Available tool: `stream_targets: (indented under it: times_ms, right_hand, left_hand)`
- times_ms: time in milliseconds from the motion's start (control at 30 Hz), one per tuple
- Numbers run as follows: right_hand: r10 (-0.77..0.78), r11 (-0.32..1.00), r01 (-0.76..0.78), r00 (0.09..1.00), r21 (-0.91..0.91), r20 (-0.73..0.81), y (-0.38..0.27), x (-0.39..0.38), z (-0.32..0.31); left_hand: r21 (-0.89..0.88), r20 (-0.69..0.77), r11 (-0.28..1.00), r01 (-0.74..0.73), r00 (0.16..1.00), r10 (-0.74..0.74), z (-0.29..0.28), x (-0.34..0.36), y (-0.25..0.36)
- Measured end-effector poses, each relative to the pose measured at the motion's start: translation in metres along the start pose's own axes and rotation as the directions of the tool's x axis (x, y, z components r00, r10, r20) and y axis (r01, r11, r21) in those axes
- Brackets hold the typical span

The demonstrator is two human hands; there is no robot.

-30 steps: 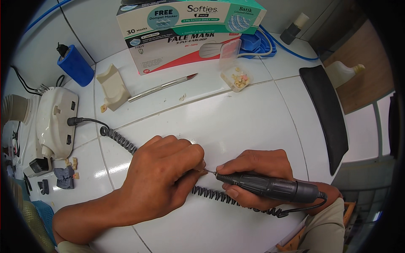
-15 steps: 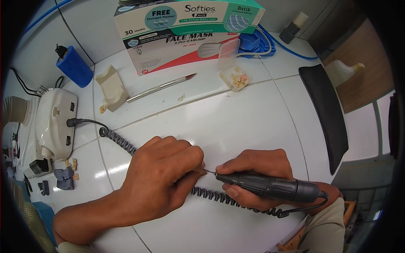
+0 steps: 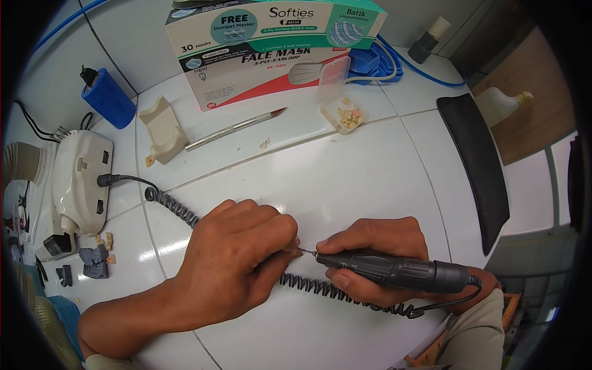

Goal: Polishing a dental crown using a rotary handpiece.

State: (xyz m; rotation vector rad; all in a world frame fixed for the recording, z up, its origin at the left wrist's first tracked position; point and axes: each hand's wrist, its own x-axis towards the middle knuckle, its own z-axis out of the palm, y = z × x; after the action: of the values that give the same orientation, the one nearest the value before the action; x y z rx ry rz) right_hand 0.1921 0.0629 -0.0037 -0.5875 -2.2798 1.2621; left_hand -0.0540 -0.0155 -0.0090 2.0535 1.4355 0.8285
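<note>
Pinching together at their tips, the fingers of the left hand (image 3: 237, 259) are hiding most of whatever lies between them, so its shape is impossible to tell. Just to their right, the fingers of the right hand (image 3: 376, 237) are clamping around a black hand drill (image 3: 398, 271), whose thin bit (image 3: 307, 251) is pointing left at that pinch. The step in hand is apparently working a small piece with the bit; the next move is probably calling for a firm pinch and a steady drill, with skin staying clear of the tip.

The coiled cord (image 3: 327, 288) is running under the left hand and along the near side of the drill, where it could be snagging. Farther left, a white control box (image 3: 83, 179) is feeding it. On the far worktop (image 3: 370, 166), a knife (image 3: 237, 128) is lying between a cream holder (image 3: 161, 132) and an open clear box (image 3: 342, 117) of small pieces; a cardboard carton (image 3: 277, 74) is standing behind.
</note>
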Motion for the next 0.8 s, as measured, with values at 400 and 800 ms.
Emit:
stream_targets:
  times_ms: [400,800]
  right_hand:
    - [0.222,0.815,-0.123,0.969,0.567,-0.109,0.011,-0.009,-0.01]
    - [0.253,0.637,-0.15,0.967,0.756,-0.021,0.021,-0.007,-0.019]
  left_hand:
    - [-0.052,-0.04,0.998,0.026,0.999,-0.028,0.0,0.003,0.0]
    - [-0.132,-0.16,0.99,-0.046,0.987,0.025,0.004,0.003,-0.001]
